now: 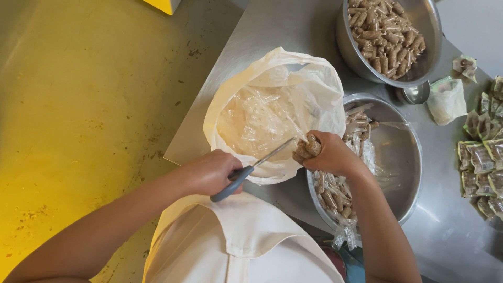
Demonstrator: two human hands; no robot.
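The fingers of the right hand are closed around a small brown roll in clear wrap, holding it at the edge of the white plastic bag with its end poking out toward the left. The left hand has its fingers curled shut through the blue-grey handles of a pair of scissors, whose blades point up and right and meet the exposed tip of the roll.

The roll looks light and fairly soft, a compressed food stick that would probably dent or crumble under a hard squeeze, and its film is likely slick (the shine suggests so). Gripping it around the middle, as the right hand does, leaves the sealed end free for the blades and keeps fingertips clear of them.

The bag stands open on the steel counter, lined with crumpled clear wrappers. Just beside it, under the right wrist, a steel bowl holds more wrapped rolls along its near side. A second bowl farther back is piled with unwrapped brown pieces. At the right edge lie flat packets in rows, well apart from the hands. A white apron fills the bottom of the view.
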